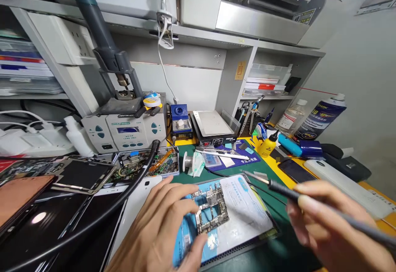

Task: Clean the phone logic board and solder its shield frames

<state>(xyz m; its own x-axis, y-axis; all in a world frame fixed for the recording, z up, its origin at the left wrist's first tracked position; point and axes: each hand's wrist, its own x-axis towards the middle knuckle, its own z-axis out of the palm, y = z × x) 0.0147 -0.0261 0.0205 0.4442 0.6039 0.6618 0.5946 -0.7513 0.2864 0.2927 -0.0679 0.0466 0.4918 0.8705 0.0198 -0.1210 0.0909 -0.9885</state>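
Note:
A small metal-shielded phone circuit board (213, 206) with square openings lies on a blue and white printed sheet (244, 206). At its left edge, the fingertips and thumb of my left hand (167, 222) are curled against the board and grip it. My right hand (324, 214) is closed around the black handle of a soldering iron (286, 191), held above the right side of the sheet. The iron's metal tip points up and to the left, apart from the board. A dark mesh-edged pad lies under the sheet.
A spool of solder (187, 163) stands behind the sheet. Further back are a grey soldering station (126, 129), a blue iron stand (181, 119) and a flat heating plate (213, 123). A black hose (123, 206) crosses the left side over tablets. Bottles and a phone (297, 171) are at right.

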